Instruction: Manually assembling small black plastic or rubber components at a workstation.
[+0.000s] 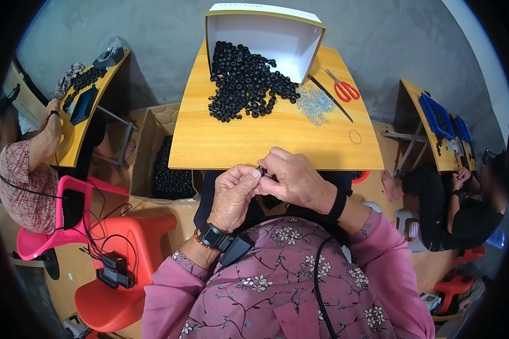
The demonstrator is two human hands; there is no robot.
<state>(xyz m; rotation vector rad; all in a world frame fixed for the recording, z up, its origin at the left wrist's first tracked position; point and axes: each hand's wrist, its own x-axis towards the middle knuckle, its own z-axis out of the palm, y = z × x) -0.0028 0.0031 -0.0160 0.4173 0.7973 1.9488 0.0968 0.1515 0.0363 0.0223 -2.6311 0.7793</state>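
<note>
White carton (264,35) w/ yellow-edged rim, tipped on its side at far end of desk (254,141), open toward near side. Brown cardboard box (152,152), open top, on floor left of desk.

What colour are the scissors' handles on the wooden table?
Red, on the scissors at the table's far right; clearest in the head view.

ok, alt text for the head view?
Both hands, left hand and right hand, pinch one small black ring together at the near edge of a wooden table bearing a pile of black rings, small metal parts, red scissors.
</note>
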